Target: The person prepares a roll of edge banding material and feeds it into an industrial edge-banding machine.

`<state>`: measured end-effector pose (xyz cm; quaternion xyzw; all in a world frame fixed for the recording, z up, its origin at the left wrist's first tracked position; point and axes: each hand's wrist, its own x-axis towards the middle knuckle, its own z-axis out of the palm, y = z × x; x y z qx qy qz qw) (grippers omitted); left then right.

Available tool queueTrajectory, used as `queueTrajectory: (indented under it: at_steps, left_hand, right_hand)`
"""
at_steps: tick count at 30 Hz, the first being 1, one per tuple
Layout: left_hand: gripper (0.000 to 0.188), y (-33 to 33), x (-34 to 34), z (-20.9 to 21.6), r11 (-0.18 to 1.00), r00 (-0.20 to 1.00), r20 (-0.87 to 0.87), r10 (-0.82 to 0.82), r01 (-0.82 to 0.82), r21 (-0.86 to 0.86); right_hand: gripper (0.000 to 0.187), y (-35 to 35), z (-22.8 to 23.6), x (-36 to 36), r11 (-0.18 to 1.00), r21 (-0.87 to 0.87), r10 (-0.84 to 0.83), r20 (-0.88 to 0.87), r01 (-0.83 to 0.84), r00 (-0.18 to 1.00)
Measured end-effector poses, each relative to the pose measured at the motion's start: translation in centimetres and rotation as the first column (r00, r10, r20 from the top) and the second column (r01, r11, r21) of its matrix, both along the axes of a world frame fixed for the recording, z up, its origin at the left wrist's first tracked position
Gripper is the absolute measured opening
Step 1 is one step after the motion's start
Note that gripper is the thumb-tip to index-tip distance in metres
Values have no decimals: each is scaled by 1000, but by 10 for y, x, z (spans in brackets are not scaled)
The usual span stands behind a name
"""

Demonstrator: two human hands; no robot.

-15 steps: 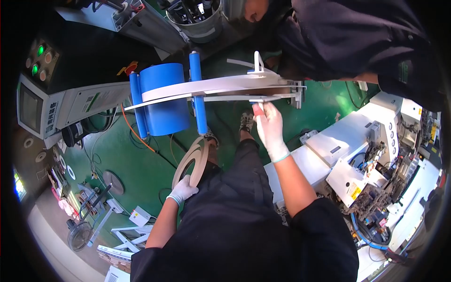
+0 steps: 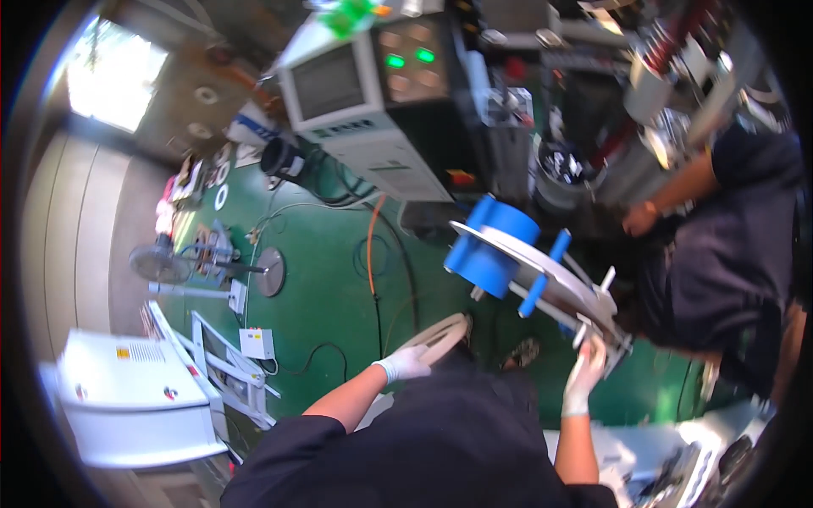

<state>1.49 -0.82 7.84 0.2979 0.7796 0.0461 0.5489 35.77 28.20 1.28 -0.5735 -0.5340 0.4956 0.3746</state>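
Note:
My left hand (image 2: 403, 364), in a white glove, is closed round the edge of a flat beige ring-shaped coil of strip (image 2: 447, 332) in front of my body. My gloved right hand (image 2: 586, 372) reaches forward on the right, its fingers closed at a small white peg (image 2: 581, 332) on the rim of a reel. This reel has a pale round plate (image 2: 542, 261), a thick blue drum (image 2: 506, 227) and a blue roller (image 2: 546, 273) standing out from it. Motion blur softens the fine detail of both hands.
A machine cabinet (image 2: 398, 161) with green-lit buttons stands ahead. Another person in dark clothing (image 2: 720, 271) is at the right, beyond the reel. A bucket (image 2: 566, 182) stands between them. At left are a fan (image 2: 161, 262) and a white box-shaped unit (image 2: 135, 398). Cables cross the green floor.
The view has swung left, bringing the cabinet to the middle and shifting the reel rightward. Both hands keep their holds; the ring coil now looks flatter, seen at a slant.

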Motion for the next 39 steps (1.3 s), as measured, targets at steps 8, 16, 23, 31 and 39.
queueTrajectory:
  at_steps: [8, 16, 23, 31, 39]
  left_hand:
    - [61, 25, -42, 40, 970, 987, -28, -160, 162, 183]
    - [48, 38, -120, 146, 796, 878, 52, -477, 406, 449]
    - [62, 10, -246, 199, 639, 833, 300, -465, 82, 765]
    - [54, 58, -248, 231, 413, 164, 874, -458, -831, 373]
    - [54, 98, -189, 229, 725, 437, 895, -92, -587, 362]
  right_hand:
    - [27, -41, 77, -78, 642, 83, 715, 291, -762, 635]
    - [81, -90, 153, -232, 152, 285, 739, 603, -946, 301]
    - [37, -94, 234, -297, 522, -210, 742, -366, -827, 561]
    - [56, -98, 285, -318, 740, -56, 358, -810, -670, 464]
    - [47, -86, 303, -196, 846, -45, 381, -646, -531, 661]
